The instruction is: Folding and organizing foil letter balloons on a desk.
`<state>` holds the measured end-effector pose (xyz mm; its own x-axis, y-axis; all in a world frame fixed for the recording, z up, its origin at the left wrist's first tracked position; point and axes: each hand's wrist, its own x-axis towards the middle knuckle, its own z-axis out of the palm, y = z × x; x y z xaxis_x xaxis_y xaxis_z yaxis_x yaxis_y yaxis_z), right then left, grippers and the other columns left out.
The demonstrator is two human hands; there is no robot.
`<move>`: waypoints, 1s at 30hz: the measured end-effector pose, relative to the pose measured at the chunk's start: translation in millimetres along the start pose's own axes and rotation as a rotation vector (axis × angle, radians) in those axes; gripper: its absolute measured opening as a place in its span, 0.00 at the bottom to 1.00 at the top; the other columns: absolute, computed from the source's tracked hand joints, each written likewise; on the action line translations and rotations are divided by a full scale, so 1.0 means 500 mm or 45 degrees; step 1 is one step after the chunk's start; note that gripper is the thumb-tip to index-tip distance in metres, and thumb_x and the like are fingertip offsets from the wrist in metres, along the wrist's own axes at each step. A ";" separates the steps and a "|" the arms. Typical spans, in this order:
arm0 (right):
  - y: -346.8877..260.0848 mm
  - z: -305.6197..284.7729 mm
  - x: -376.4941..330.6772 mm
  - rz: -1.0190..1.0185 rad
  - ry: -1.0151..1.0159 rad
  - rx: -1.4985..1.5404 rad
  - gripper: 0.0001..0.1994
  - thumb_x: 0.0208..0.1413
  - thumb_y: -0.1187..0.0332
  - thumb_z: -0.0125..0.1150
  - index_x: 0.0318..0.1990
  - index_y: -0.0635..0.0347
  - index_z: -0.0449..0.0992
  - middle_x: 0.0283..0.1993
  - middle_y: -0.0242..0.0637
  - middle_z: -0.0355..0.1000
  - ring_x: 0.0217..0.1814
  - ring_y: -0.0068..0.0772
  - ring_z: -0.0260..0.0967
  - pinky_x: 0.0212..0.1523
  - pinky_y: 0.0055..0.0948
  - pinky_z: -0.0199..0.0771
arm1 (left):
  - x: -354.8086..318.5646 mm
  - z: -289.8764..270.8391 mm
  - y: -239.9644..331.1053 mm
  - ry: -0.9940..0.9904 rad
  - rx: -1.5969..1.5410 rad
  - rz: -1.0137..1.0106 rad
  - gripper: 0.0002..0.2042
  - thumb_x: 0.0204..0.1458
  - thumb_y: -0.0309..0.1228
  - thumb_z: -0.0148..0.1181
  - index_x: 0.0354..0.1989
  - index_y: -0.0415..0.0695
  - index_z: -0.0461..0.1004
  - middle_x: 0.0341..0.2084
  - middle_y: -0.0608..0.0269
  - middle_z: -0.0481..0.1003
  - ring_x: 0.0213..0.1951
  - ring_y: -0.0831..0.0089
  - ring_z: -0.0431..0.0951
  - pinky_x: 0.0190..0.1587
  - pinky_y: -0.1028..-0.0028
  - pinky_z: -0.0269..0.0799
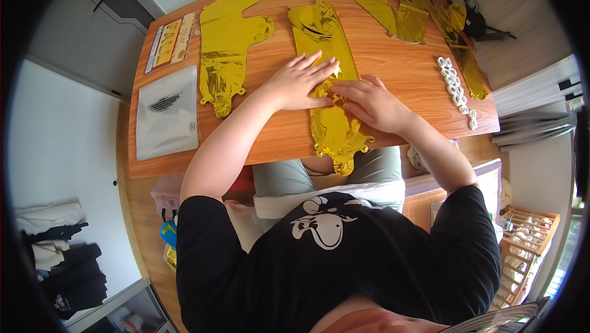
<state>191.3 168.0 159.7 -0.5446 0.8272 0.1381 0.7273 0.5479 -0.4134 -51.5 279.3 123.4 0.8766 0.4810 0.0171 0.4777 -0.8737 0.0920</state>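
A flat, uninflated gold foil balloon lies lengthwise in front of me, its tabbed lower end hanging past the table's near edge. Spread flat across its middle is my left hand, fingers apart and pointing to the upper right. My right hand rests on the balloon's right side, fingers stretched toward the left hand and the thumb apart from them. The foil between both hands is creased and partly covered by the fingers. Left of my hands lies another flat gold foil balloon, wider and with a side lobe.
More gold foil balloons lie folded at the far right. White coiled ribbons form a row near the table's right edge. At the left are a clear plastic bag and a printed packet. A black stand is behind.
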 end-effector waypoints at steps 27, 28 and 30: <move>0.008 -0.039 0.051 0.264 -0.329 -0.376 0.68 0.25 0.37 0.83 0.77 0.53 0.53 0.79 0.44 0.52 0.84 0.53 0.35 0.81 0.58 0.29 | -0.002 -0.007 0.007 -0.003 0.011 -0.011 0.51 0.58 0.71 0.47 0.80 0.49 0.40 0.76 0.51 0.54 0.79 0.56 0.43 0.79 0.55 0.38; 0.011 -0.035 0.049 0.270 -0.330 -0.373 0.68 0.25 0.37 0.83 0.77 0.53 0.53 0.79 0.44 0.52 0.84 0.53 0.35 0.81 0.58 0.29 | -0.002 -0.007 0.007 -0.006 0.007 -0.006 0.51 0.58 0.71 0.47 0.80 0.49 0.40 0.76 0.51 0.54 0.79 0.56 0.43 0.79 0.55 0.38; 0.019 -0.026 0.046 0.221 -0.309 -0.324 0.72 0.21 0.36 0.83 0.78 0.52 0.49 0.79 0.46 0.51 0.85 0.53 0.33 0.82 0.58 0.27 | -0.002 -0.006 0.005 0.008 0.042 -0.010 0.52 0.57 0.74 0.43 0.80 0.49 0.41 0.76 0.53 0.54 0.79 0.54 0.45 0.79 0.55 0.39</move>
<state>191.2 194.0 170.8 -0.4654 0.8733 -0.1439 0.8809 0.4411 -0.1716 -51.2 276.8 126.8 0.8724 0.4883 0.0225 0.4864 -0.8717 0.0589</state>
